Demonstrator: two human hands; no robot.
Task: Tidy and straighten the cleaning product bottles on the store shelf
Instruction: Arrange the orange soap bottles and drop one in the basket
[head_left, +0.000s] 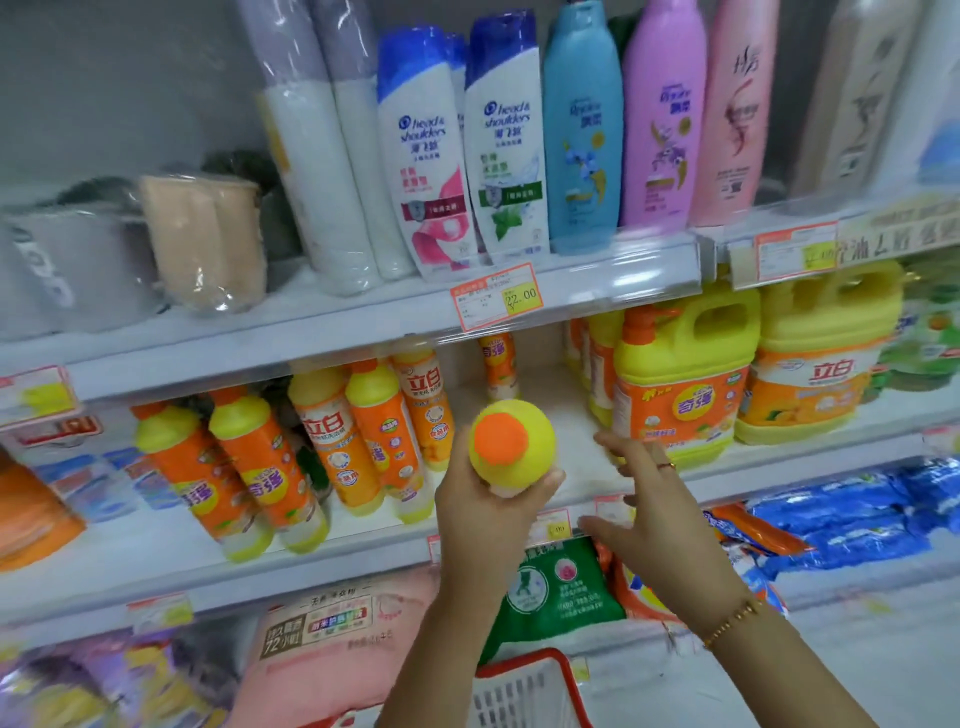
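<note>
Left hand: my left hand (483, 514) grips the dish-soap bottle (511, 436) from below, fingers curled round its body.
Held bottle: yellow shoulder, orange cap turned toward my camera. It hangs left of the yellow jug (680, 395), in front of the bare gap on the middle shelf (566, 410).
Right hand: my right hand (649, 509) holds nothing, fingers straight and spread, tips just beside the jug's lower left corner. I cannot tell whether they touch it.
Row: farther left of the jug, a row of bottles (332, 441) in the same orange and yellow stands tilted on that shelf.
Back: a lone bottle (498, 366) stands upright, left of the jug, deep on the shelf.
Basket: a red basket (530, 691) sits well below the jug.
</note>
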